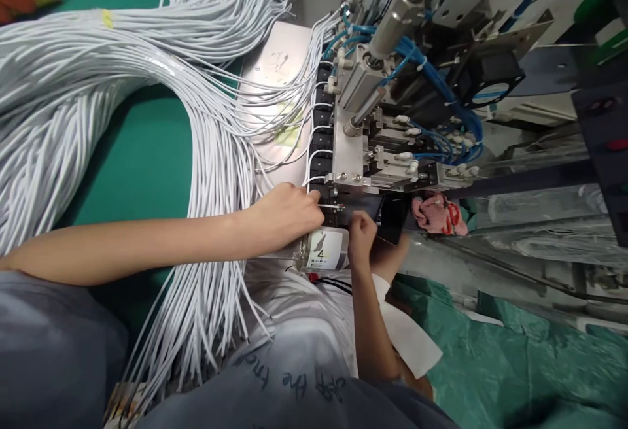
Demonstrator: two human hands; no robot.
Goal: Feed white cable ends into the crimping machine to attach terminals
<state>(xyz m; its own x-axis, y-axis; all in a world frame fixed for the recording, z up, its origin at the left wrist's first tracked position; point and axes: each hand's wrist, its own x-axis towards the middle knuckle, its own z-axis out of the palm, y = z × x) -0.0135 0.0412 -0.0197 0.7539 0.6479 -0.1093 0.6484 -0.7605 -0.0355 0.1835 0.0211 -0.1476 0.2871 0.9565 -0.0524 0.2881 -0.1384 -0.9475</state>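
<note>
My left hand (297, 214) is closed over the near end of a row of black cable holders (321, 138). A white cable (330, 206) sticks out from its fingertips, its thin wire ends pointing right. My right hand (362, 229) sits just right of those wire ends, fingers curled in; whatever may be between them is hidden. Several white cables run from a large bundle (210, 148) into the holders beyond my left hand. Below the hands lies a clear case with a white printed label (325, 250).
A machine with metal cylinders (363, 76) and blue air tubes (441, 89) rises beyond the hands. Green table surface (152, 135) shows under the cables. A pink cloth (438, 214) lies to the right, and green sheeting (500, 350) covers the lower right.
</note>
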